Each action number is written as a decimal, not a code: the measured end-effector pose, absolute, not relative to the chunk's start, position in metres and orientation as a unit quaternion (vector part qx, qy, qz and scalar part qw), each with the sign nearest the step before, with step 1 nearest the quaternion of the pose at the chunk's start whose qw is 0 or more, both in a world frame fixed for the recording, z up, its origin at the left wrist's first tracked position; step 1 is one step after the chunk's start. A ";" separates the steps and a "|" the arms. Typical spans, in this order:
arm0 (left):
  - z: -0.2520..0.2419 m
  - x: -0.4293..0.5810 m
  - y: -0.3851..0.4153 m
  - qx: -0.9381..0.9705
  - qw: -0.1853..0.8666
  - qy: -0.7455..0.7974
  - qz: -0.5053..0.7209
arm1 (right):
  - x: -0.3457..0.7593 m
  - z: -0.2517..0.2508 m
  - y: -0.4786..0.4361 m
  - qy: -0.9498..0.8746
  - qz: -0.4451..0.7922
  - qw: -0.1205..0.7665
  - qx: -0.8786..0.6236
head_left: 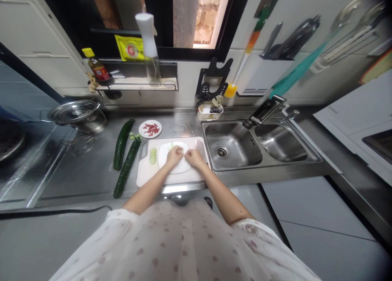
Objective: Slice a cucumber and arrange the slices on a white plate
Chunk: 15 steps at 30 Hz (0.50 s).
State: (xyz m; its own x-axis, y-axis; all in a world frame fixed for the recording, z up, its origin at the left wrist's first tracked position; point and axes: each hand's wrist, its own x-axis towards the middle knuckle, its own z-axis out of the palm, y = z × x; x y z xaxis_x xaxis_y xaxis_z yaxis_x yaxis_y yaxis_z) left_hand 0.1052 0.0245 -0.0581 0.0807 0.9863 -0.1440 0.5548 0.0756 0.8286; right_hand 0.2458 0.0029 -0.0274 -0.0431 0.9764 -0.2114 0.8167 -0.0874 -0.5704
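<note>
A white plate (176, 168) rests on a pale cutting board (147, 175). Over the plate, my left hand (174, 156) is closed, with pale green cucumber slices (172, 145) showing at its fingers. My right hand (193, 158) is just beside it, fingers pinched together; what they hold is too small to make out. A short row of cucumber slices (153, 155) lies on the board left of the plate. At the board's right end, beyond my right hand, a broad flat blade (200, 146) is partly visible.
Left of the board lie a whole cucumber (123, 144) and a cut cucumber (127, 167). A small plate of chopped red pieces (150, 129) stands behind. The double sink (232, 144) with its faucet (265, 113) is right; a lidded steel pot (81, 116) is far left.
</note>
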 end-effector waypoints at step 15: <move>-0.055 0.099 0.016 0.736 0.244 0.614 0.144 | 0.242 -0.032 -0.018 -0.733 0.156 0.036 -0.661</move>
State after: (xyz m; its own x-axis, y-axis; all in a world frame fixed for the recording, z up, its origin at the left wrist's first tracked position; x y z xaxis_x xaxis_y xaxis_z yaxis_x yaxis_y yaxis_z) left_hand 0.0994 0.0156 -0.0550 0.2035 0.9752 -0.0869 0.8347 -0.1264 0.5361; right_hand 0.2424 -0.0178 -0.0320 -0.1225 0.9804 -0.1542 0.9581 0.0763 -0.2760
